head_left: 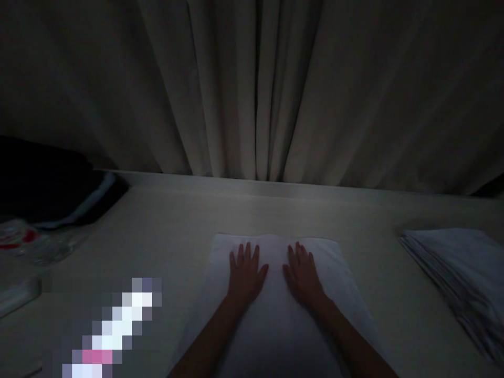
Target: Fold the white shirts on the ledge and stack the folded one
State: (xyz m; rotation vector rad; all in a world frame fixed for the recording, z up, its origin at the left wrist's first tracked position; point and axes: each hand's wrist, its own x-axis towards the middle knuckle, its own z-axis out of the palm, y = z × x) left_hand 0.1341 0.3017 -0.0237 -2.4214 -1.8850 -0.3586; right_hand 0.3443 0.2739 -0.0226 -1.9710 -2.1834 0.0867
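On the white cloth, both hands' fingers lie flat, spread.

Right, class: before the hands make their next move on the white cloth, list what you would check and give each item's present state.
1. Left hand flat on the white cloth: ok.
2. Right hand flat on the cloth: ok.
3. Cloth's far edge lying straight, no visible folds: ok.
4. Near edge of the cloth: out of frame, cannot tell.
5. Stack of folded cloths apart from the cloth, on the right: ok.
6. Lighting adequate for spotting creases: not ok, scene is dim.
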